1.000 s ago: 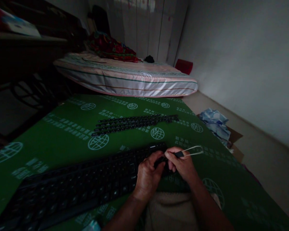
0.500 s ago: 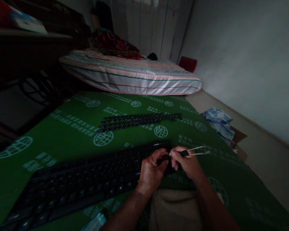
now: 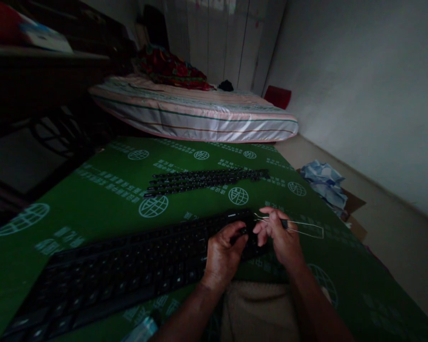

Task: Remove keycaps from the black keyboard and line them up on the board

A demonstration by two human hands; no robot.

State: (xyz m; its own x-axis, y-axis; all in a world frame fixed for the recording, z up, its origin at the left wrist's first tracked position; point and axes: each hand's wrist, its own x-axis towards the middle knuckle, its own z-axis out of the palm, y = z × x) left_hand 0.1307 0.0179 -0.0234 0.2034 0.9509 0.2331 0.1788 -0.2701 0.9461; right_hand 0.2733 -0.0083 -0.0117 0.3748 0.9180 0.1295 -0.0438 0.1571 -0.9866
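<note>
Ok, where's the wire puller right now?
The wire puller is right of centre in the head view, held in the right hand, its tips near the right end of the keyboard.

Bare left hand (image 3: 221, 252), bare right hand (image 3: 282, 240), bare forearms (image 3: 190, 311), brown cloth (image 3: 259, 308) at the lap

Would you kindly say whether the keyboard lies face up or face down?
Face up: the keyboard shows its keys on top.

keyboard (image 3: 124, 263) 8 o'clock: black plastic, mostly matt | wire tool (image 3: 284, 223) 4 o'clock: bare shiny metal | tabletop (image 3: 103, 213): smooth, low sheen | mattress (image 3: 199, 118) 12 o'clock: satiny cloth
</note>
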